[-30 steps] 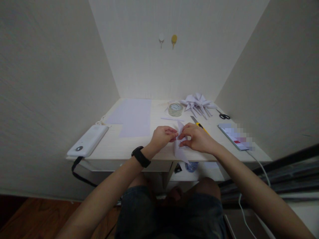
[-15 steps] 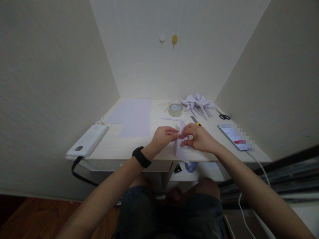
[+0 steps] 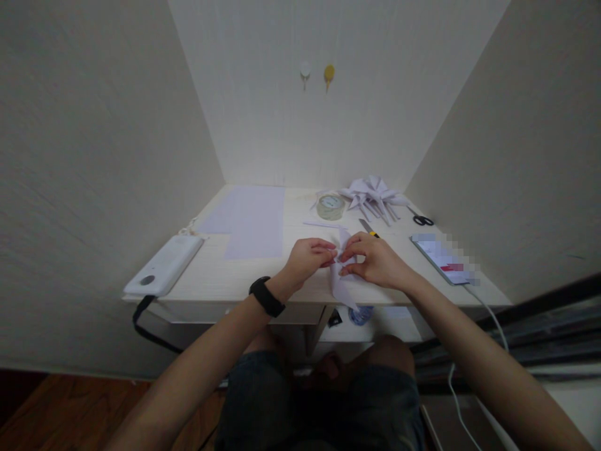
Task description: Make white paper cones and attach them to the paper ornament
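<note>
A white paper pinwheel [image 3: 342,291] stands at the front of the desk, its pointed lower vane reaching over the edge. Both hands meet at its middle. My left hand [image 3: 310,258], with a black watch on the wrist, is closed, thumb and fingertips pinching near the centre. From the other side my right hand [image 3: 370,260] is curled, thumb and forefinger closed on the folded paper. The fingers hide the exact centre. Just behind my right hand lies a yellow-handled utility knife [image 3: 367,228]. A thin paper stick [image 3: 322,224] rests behind the pinwheel.
Several finished paper pinwheels [image 3: 373,194] are piled at the back right, beside a roll of clear tape [image 3: 330,207]. Scissors [image 3: 422,220] and a phone [image 3: 441,260] on a cable lie right. Paper sheets [image 3: 256,219] and a white device [image 3: 165,265] lie left.
Hardly anything differs. Both hands stay at the pinwheel's centre, with only slight finger shifts.
</note>
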A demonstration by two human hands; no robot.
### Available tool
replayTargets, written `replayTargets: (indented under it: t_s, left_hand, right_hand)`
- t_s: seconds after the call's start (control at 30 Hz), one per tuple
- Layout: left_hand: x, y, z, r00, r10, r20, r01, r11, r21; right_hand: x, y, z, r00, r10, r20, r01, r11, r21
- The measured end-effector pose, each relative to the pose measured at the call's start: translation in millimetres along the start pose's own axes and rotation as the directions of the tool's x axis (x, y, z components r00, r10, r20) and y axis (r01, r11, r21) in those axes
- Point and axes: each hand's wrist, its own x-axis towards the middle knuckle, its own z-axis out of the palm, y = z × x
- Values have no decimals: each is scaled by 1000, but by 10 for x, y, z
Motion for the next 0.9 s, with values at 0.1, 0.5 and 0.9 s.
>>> replayTargets:
  t_s: [0.1,0.5,0.9]
  left_hand:
    - [-4,-2,0,1000,8,13,-8,1000,1]
    - [17,-40,-12,998,68,8,-69,997,20]
    - [30,-62,-4,994,109,12,-110,991,81]
  right_hand:
    - [-4,3,4,1000,3,-6,-3,1000,4]
    - [-7,25,29,999,30,-16,-30,1000,-6]
    - [-4,57,53,993,68,-97,-72,997,-33]
